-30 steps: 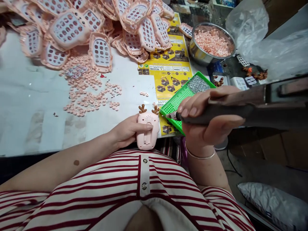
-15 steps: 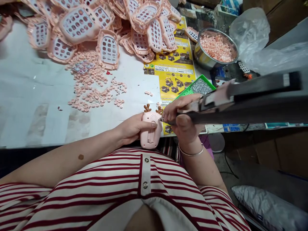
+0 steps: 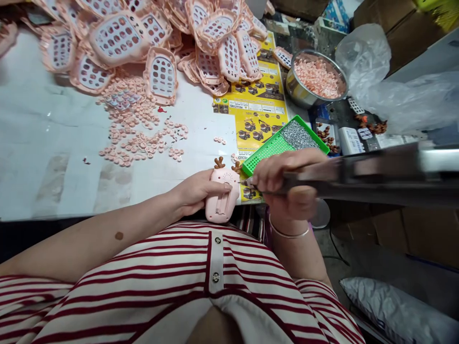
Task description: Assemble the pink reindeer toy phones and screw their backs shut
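My left hand [image 3: 193,192] grips a pink toy phone [image 3: 223,203] with brown antlers, its thumb lying across the back. The back faces up, showing speaker holes, screw holes and an uncovered battery slot. To its right, my right hand [image 3: 287,184] is wrapped round a long dark electric screwdriver [image 3: 362,184], blurred by motion. The thin bit points left, close beside the toy's upper right edge; whether it touches cannot be made out. A green tray [image 3: 265,149] of small silver screws [image 3: 300,135] lies just beyond my right hand.
Pink toy shells [image 3: 118,36] are heaped at the back left, with small pink button pieces [image 3: 138,138] scattered before them. A metal bowl [image 3: 292,86] of pink parts stands at the back right, beside clear plastic bags [image 3: 364,59]. Yellow printed card [image 3: 258,114] covers part of the table.
My right hand and the screwdriver have moved right, away from the toy's upper right corner. The toy has tilted slightly. More of the green tray shows.
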The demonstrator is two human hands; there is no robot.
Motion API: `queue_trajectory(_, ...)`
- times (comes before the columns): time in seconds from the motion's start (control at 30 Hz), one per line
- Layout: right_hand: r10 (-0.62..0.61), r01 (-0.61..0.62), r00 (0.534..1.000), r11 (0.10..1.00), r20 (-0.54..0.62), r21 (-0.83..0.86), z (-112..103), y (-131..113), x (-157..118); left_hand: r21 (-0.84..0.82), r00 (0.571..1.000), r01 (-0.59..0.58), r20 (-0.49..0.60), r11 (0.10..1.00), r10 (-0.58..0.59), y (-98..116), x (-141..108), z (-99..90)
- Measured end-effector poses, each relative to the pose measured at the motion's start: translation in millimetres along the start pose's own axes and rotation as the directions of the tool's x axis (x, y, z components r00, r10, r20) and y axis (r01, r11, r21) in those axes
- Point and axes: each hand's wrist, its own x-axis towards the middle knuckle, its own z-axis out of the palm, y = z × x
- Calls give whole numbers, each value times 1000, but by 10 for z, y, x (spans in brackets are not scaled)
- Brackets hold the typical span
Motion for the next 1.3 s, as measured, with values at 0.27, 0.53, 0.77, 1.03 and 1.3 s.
queue_trajectory(0.27,-180,124,931,974,-318,-187,-356,197,244,-16,998,54,-19,998,-55,-5,-11,-14)
queue_trajectory(0.53,-51,5,945,989,-322,-145,-392,469,203,8,998,47,-32,999,-47,-18,-9,-23)
queue_trajectory(0.77,-23,-28,959,984,-284,-176,-420,505,213,-5,997,70,30,998,-69,-13,-67,-74)
queue_trajectory(1.03,-195,145,932,973,-306,-177,-218,107,222,-20,998,62,14,998,-61,-38,-90,-77)
queue_trajectory(1.3,-80,80,996,997,-27,-2,267,-106,38,14,999,-37,11,999,37,-69,-32,-42)
